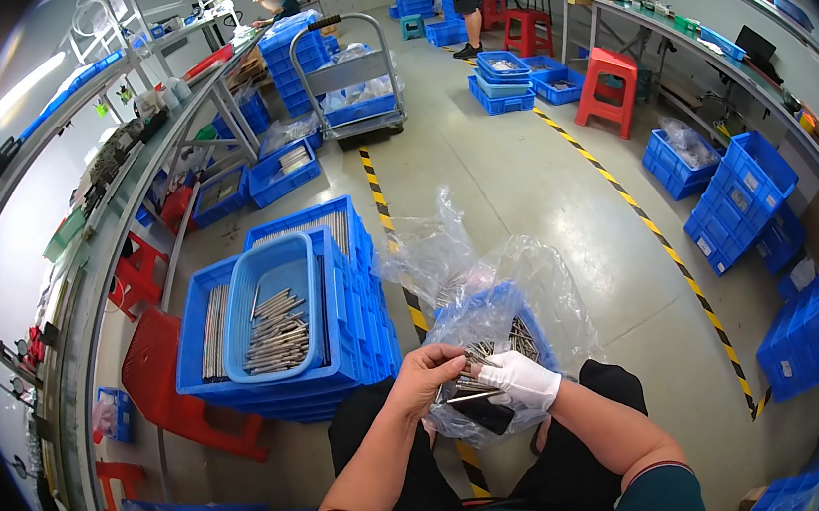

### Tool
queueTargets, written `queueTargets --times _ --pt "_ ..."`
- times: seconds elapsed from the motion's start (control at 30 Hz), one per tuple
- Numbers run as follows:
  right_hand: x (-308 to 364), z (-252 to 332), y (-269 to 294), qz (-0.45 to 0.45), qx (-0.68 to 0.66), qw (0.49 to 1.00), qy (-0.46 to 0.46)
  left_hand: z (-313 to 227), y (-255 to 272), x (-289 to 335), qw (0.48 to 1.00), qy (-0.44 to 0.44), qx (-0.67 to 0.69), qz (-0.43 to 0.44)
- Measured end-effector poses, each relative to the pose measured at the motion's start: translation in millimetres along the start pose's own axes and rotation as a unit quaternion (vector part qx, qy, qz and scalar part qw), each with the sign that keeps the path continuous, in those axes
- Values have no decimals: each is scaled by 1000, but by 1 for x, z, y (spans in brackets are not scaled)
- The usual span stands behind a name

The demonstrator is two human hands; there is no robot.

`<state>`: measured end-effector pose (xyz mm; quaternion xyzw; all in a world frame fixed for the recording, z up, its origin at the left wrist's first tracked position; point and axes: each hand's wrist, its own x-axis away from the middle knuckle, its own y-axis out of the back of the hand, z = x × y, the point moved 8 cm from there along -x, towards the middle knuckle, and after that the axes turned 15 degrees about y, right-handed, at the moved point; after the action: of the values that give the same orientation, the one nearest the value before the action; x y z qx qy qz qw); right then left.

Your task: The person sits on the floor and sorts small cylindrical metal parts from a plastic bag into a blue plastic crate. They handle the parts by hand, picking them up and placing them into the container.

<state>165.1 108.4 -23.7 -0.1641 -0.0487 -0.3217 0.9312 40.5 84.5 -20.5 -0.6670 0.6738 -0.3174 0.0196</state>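
Note:
My left hand (425, 375), bare, pinches a few thin metal rods (474, 362) over my lap. My right hand (520, 380), in a white glove, grips a bundle of the same rods (475, 394) right beside it; the two hands touch. Both work inside a clear plastic bag (507, 276) that lines a blue bin (489, 309) resting on my knees and holds more rods (524, 337). To my left a small blue tray (274, 266) of loose metal rods (278, 334) sits on a stack of blue crates (363, 320).
More blue crates (743, 196) stand on the floor right and ahead, with red stools (611, 87), a trolley (353, 85) and a workbench (105, 204) along the left. A yellow-black floor stripe (634, 209) runs diagonally. Other people stand far back.

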Motion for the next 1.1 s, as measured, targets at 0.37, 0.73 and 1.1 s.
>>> queueTargets --times 0.37,0.73,1.1 --pt "-5 -4 3 16 41 999 3 -5 -2 6 1000 -2 -10 -6" --pt "-1 0 0 23 61 998 -3 -6 -3 7 1000 4 -25 -15" --pt "1 1 -2 29 36 999 -17 -8 -6 10 1000 6 3 -2"
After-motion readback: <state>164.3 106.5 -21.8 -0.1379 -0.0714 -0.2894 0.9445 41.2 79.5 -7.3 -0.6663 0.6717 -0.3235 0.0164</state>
